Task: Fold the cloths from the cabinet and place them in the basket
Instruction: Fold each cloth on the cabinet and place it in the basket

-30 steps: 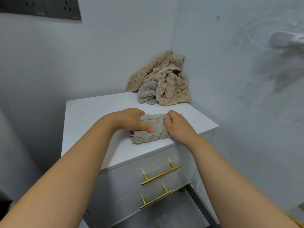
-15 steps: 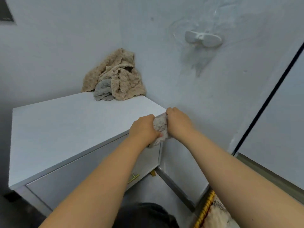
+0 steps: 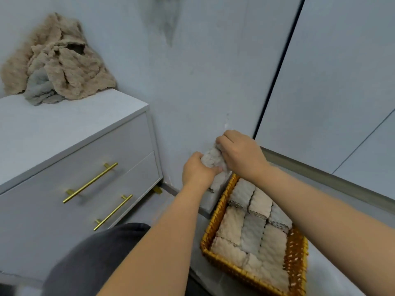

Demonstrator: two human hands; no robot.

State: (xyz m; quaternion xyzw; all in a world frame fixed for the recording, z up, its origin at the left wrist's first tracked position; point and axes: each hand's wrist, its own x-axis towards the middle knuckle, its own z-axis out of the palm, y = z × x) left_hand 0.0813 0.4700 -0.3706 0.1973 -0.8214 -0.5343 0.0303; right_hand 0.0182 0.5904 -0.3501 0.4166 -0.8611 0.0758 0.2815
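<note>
left hand (image 3: 197,171) | right hand (image 3: 241,153) | both grip folded grey cloth (image 3: 211,160); above basket (image 3: 218,212)

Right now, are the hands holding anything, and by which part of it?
Yes. Both hands grip one folded grey cloth near the far corner of the basket: the left hand holds its left side, the right hand its upper right side.

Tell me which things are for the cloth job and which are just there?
For the job: grey cloth in left hand and right hand, basket, folded cloths inside it, cloth pile on cabinet.
Just there: gold handles, wall.
</note>
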